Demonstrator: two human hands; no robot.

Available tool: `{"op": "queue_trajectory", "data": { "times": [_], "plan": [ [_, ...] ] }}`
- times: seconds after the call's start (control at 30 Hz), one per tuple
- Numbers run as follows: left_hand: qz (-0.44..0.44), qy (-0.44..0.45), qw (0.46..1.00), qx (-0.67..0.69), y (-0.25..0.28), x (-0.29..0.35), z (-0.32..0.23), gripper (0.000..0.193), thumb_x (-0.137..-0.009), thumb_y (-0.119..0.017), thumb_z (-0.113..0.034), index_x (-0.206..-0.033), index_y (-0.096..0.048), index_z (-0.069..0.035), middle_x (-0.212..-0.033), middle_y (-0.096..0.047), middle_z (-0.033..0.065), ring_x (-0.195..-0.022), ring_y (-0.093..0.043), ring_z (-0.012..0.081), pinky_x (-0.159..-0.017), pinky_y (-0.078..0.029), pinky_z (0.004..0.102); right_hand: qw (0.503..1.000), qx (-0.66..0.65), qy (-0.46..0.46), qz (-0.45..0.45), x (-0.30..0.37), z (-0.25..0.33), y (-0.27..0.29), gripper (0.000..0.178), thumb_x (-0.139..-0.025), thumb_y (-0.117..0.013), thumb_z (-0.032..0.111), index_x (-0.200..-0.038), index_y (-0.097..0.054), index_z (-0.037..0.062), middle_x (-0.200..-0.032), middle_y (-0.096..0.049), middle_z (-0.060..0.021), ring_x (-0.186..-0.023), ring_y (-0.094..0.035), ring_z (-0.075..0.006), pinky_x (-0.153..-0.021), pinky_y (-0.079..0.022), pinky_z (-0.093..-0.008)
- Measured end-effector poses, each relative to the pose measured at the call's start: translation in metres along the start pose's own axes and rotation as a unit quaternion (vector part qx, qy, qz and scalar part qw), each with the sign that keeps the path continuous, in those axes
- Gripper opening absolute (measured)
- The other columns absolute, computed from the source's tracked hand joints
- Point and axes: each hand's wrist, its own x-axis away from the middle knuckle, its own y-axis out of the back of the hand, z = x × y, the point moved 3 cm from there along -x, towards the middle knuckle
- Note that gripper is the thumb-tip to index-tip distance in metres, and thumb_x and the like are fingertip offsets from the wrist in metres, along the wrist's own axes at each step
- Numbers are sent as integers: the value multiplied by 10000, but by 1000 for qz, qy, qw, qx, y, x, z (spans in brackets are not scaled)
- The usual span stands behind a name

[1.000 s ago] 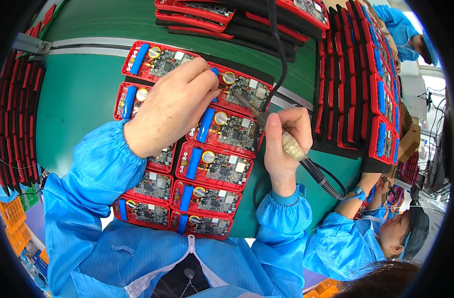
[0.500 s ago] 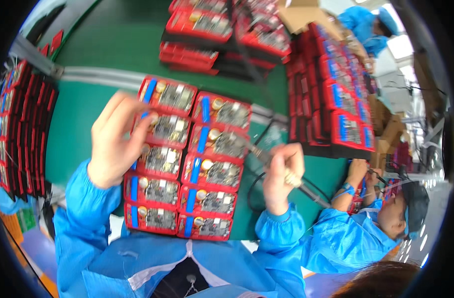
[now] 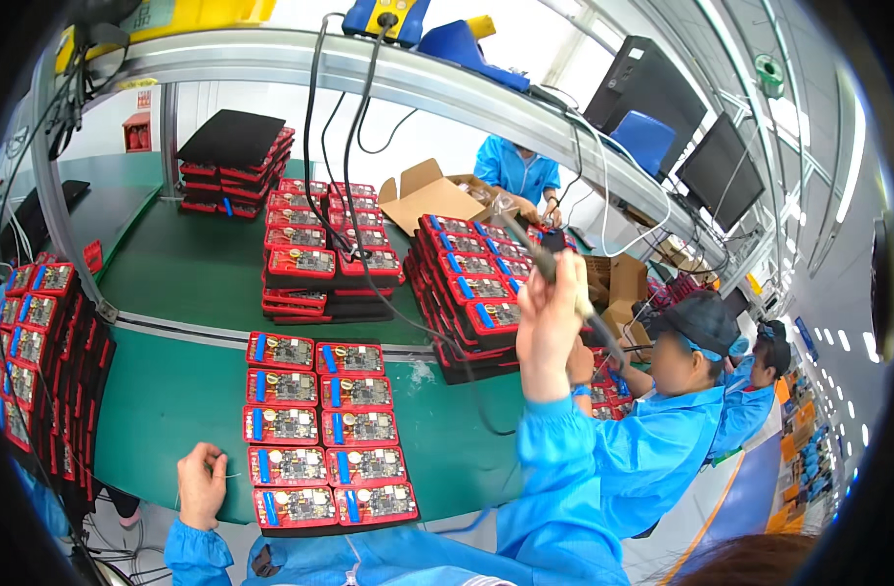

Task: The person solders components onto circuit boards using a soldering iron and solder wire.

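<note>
My right hand [image 3: 553, 322] is raised at the right of the bench, its fingers wrapped round a soldering iron [image 3: 543, 260] that points up and away from the boards. At the bench's near left edge, my left hand [image 3: 202, 488] pinches a thin solder wire [image 3: 234, 476], whose short end sticks out beyond the fingertips. Between the hands lie two columns of red-framed circuit boards [image 3: 291, 424], each carrying a blue cylindrical part and a round gold-coloured part. Neither hand touches these boards.
Stacks of similar boards stand at left [image 3: 37, 327], at the back [image 3: 305, 262] and at right [image 3: 471, 283]. Black cables [image 3: 354, 146] hang from the overhead shelf [image 3: 271, 57]. A co-worker [image 3: 662, 410] sits close on my right. Open cardboard boxes [image 3: 432, 195] stand behind.
My right hand has lifted the soldering iron up and away from the boards. My left hand has drawn back toward the near left edge. The view has tilted up, showing the shelf and room.
</note>
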Motion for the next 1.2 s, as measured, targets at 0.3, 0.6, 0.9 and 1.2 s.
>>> {"op": "queue_trajectory", "data": {
  "times": [0.3,0.6,0.9,1.2],
  "plan": [
    [4,13,1000,28,-3,27,9,91,-792,-675,-54,-869,-639,-23,-660,-627,119,-611,-604,314,-576,-460,418,888,305,345,-5,-135,54,-81,312,-846,-729,263,-919,-561,11,-714,-566,-39,-616,-529,-115,-554,-439,-271],
    [65,41,991,111,-12,36,-6,105,-822,-626,-73,-899,-681,-28,-772,-683,144,-731,-661,325,-628,-500,401,891,347,294,5,-172,50,-86,323,-821,-741,341,-894,-602,59,-706,-559,8,-624,-499,-56,-506,-406,-238],
    [59,92,986,123,-1,45,-11,152,-830,-649,-71,-974,-658,-23,-809,-655,136,-679,-642,277,-585,-485,361,941,236,179,164,31,34,-26,614,-906,-545,560,-1167,-513,5,-620,-449,12,-488,-377,-46,-436,-295,-176],
    [92,-75,986,116,-2,68,-48,150,-760,-718,-33,-901,-665,-36,-812,-602,80,-686,-621,209,-543,-485,309,787,347,113,497,222,-41,-19,296,-616,-832,83,-890,-726,115,-679,-659,-40,-559,-620,-191,-473,-462,-291]
  ]
}}
